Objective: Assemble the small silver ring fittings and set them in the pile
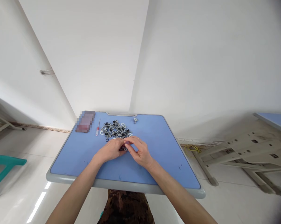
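Well inside desk edges point(131, 185), left hand point(110, 150), right hand point(140, 153) hold hardware point(123, 149).

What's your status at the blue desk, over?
Left hand holding metal hardware, right hand up against it. Loose pile just beyond. Screwdriver left of pile, clear of both hands.

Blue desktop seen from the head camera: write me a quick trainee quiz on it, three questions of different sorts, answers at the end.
1. What lies between the flat, pixelated dark item and the pile of silvery metal parts with black round pieces?
a) a teal plastic stool
b) a screwdriver with a red-and-clear handle
c) a yellow cable

2. True or false: one silvery metal part lies apart from the pile, towards the far edge of the desktop.

3. Fill in: The left hand and right hand meet at the pile's ____ side, as the person sees it.

Key: 1 b; 2 true; 3 near
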`<state>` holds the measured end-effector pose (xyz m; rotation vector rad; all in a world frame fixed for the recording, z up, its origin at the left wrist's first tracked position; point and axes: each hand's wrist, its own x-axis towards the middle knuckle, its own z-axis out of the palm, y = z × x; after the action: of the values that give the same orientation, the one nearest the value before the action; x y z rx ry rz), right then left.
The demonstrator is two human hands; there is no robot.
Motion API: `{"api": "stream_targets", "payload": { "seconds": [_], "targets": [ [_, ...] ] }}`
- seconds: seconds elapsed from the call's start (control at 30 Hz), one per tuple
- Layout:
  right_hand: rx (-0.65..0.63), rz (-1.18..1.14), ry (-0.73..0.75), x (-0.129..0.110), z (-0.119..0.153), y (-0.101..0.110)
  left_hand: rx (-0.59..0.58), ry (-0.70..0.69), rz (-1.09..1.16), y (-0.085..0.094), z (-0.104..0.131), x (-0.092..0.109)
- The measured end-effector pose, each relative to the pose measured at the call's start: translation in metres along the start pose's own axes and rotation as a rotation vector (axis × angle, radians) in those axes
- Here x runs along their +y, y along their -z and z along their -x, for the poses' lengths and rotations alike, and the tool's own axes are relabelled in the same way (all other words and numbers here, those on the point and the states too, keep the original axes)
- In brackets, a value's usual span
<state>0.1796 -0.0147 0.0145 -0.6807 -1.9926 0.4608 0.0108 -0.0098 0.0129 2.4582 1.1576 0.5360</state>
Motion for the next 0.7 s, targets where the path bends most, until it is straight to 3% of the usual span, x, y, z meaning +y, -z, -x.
{"api": "stream_targets", "payload": {
  "seconds": [0.3, 0.53, 0.7],
  "targets": [
    [-0.014, -0.036, -0.074, 0.0011, 0.0017, 0.0002, -0.03, 0.022, -0.019, -0.0028, 0.0, -0.0048],
    [-0.006, -0.003, -0.038, -0.0009, -0.0013, -0.0017, 0.002, 0.018, 0.011, -0.0016, 0.0009, -0.0019],
    [0.031, -0.106, -0.143, 0.0011, -0.0006, -0.002, -0.027, 0.017, 0.009, -0.0019, 0.0004, -0.004]
  ]
}}
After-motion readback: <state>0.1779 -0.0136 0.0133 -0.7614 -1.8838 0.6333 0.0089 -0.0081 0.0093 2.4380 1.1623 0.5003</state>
